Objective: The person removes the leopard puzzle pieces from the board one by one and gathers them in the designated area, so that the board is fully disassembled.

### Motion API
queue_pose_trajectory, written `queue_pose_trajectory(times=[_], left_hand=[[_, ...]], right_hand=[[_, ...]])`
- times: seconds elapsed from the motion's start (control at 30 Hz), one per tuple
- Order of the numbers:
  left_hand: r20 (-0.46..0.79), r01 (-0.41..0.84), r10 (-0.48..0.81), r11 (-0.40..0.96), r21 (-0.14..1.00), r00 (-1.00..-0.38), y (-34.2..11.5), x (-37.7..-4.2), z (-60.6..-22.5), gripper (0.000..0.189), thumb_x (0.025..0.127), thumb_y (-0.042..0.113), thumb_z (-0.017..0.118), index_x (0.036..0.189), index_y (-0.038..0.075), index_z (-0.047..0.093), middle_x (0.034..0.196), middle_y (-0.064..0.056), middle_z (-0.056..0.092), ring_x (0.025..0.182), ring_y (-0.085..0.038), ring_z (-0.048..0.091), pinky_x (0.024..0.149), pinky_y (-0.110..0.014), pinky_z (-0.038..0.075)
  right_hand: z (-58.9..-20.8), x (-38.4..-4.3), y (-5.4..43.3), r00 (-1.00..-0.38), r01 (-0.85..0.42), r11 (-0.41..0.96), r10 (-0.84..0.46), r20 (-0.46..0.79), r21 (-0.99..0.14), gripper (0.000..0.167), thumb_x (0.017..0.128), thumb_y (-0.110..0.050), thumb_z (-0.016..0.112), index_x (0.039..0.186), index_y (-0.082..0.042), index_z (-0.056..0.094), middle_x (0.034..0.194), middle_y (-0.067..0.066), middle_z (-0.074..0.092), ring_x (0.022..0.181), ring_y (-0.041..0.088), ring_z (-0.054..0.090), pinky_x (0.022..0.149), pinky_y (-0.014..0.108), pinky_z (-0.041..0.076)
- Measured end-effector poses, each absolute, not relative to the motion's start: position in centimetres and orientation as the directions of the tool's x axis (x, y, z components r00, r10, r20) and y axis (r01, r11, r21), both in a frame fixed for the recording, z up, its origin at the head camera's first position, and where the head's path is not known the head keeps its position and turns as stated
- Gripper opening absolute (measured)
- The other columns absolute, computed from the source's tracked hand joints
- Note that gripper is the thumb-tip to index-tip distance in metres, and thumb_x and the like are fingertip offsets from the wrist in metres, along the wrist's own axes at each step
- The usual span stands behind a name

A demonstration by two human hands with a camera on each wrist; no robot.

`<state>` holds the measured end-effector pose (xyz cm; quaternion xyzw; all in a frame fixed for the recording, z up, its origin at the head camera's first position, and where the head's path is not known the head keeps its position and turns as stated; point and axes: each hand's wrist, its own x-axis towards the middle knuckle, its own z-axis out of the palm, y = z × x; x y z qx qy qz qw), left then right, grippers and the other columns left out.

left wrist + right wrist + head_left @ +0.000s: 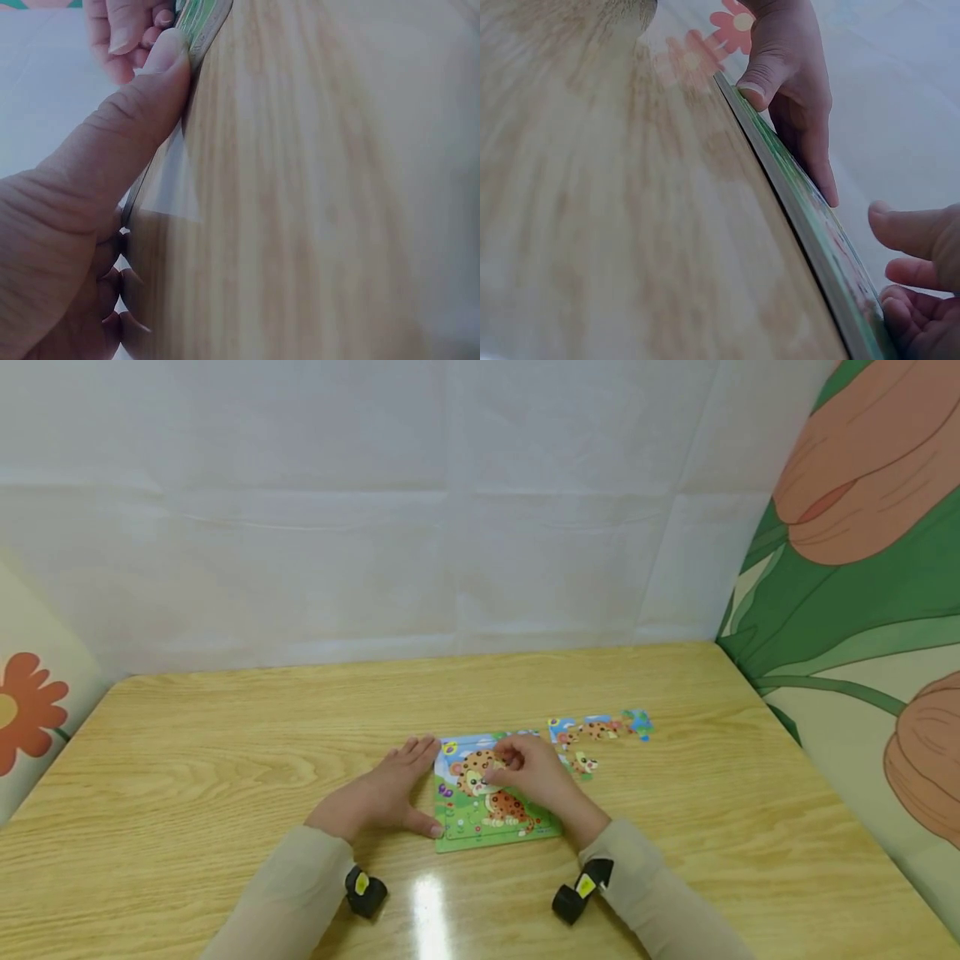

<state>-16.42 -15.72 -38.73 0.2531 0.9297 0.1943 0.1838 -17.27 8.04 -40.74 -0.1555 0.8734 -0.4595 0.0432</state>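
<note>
A jigsaw puzzle board [465,839] with a spotted leopard cub on green grass lies flat on the table. My left hand [382,793] spans its left edge, the thumb at the near corner and the straight fingers by the far corner. The thumb touches the board's rim in the left wrist view. Over the upper right of the picture is my right hand [536,772], its fingers bent and hiding part of the cub. In the right wrist view its thumb stands apart from the fingers, and the lower fingertips are right at the board. No piece shows between them.
Several loose puzzle pieces [596,731] lie in a row just right of the board, with another piece [583,764] showing part of a face nearer me. The wood-grain table [225,760] ends at a white sheet behind and flower-printed panels at the sides.
</note>
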Motion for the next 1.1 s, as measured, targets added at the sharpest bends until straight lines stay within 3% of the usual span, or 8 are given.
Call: queue_pose_trajectory(times=[0.2, 0.43, 1.1], left_hand=[[-0.243, 0.402, 0.543, 0.797, 0.451, -0.804, -15.7, -16.4, -38.7, 0.12, 0.064, 0.054, 0.076, 0.146, -0.005, 0.011, 0.153, -0.022, 0.007, 0.14, -0.041, 0.003, 0.113, -0.055, 0.006], [-0.256, 0.391, 0.534, 0.804, 0.447, -0.806, -15.6, -16.5, -38.7, 0.12, 0.064, 0.055, 0.076, 0.147, -0.003, 0.01, 0.154, -0.019, 0.006, 0.141, -0.039, 0.002, 0.114, -0.053, 0.005], [-0.256, 0.387, 0.532, 0.803, 0.453, -0.807, -15.7, -16.4, -38.8, 0.121, 0.063, 0.054, 0.076, 0.147, -0.003, 0.01, 0.154, -0.02, 0.006, 0.141, -0.039, 0.003, 0.114, -0.053, 0.005]], right_hand=[[-40.2, -17.2, 7.8, -0.937, -0.247, 0.613, -0.348, 0.025, -0.751, 0.05, 0.069, -0.025, 0.081, 0.111, -0.003, 0.064, 0.085, 0.003, 0.054, 0.073, 0.014, 0.044, 0.065, 0.024, 0.042], [-39.9, -17.1, 7.5, -0.935, -0.245, 0.664, -0.354, -0.008, -0.706, 0.055, 0.067, -0.026, 0.082, 0.113, -0.003, 0.063, 0.098, 0.006, 0.056, 0.078, 0.014, 0.045, 0.07, 0.027, 0.043], [-39.0, -17.5, 6.2, -0.941, -0.065, 0.738, -0.27, -0.205, -0.672, 0.049, 0.068, -0.021, 0.082, 0.107, -0.003, 0.058, 0.107, 0.009, 0.052, 0.097, 0.024, 0.051, 0.088, 0.04, 0.046]])
